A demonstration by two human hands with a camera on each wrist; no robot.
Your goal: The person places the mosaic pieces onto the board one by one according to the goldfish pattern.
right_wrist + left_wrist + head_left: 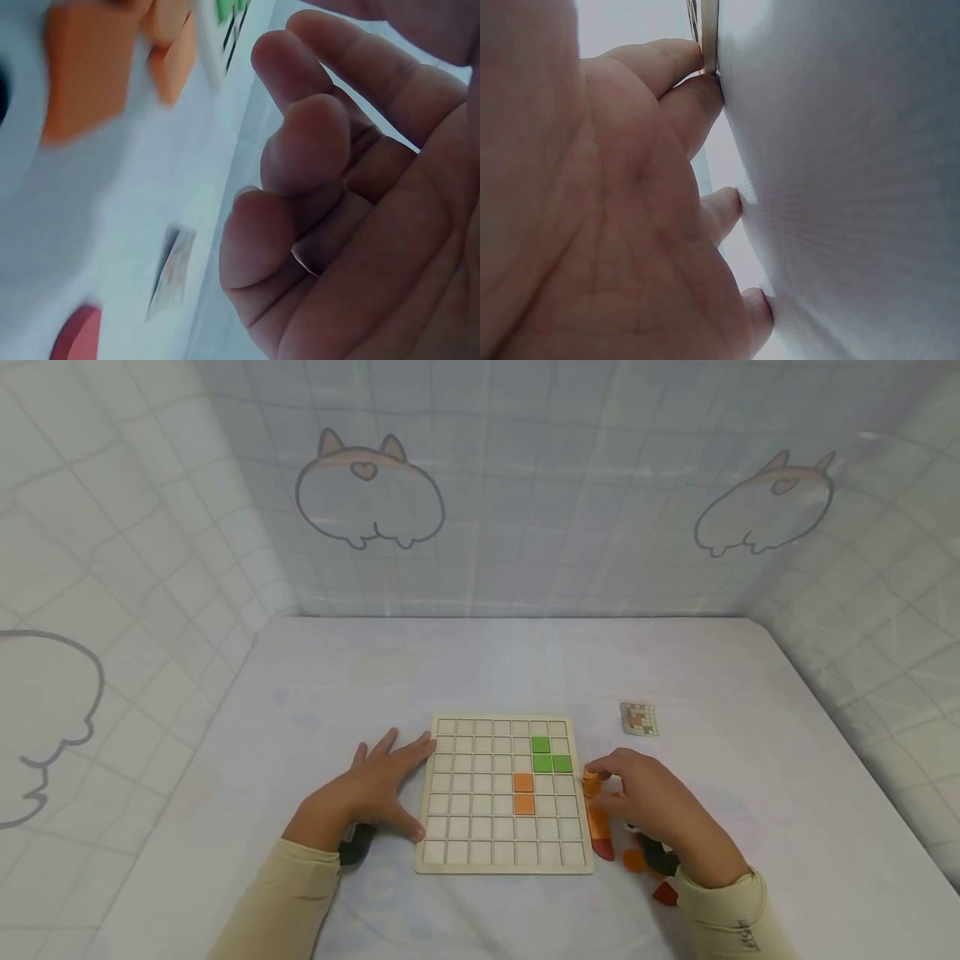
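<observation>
A pale square grid board [505,867] lies flat on the white table. Green tiles [542,763] fill three cells at its upper right, and two orange tiles [523,782] sit one above the other near the middle. At the board's left edge my left hand [371,789] is spread, its fingertips touching the rim; the left wrist view shows its palm. Beyond the right edge, my right hand [648,797] bends its thumb and index finger over loose orange pieces [599,823]. Whether they pinch one is unclear. Its other fingers [255,236] curl loosely in the right wrist view.
A small printed pattern card [639,719] lies at the upper right of the board. Below my right hand are a round orange piece [634,860] and a red piece [665,893]. Fabric walls [525,527] with cartoon drawings stand behind and beside the table.
</observation>
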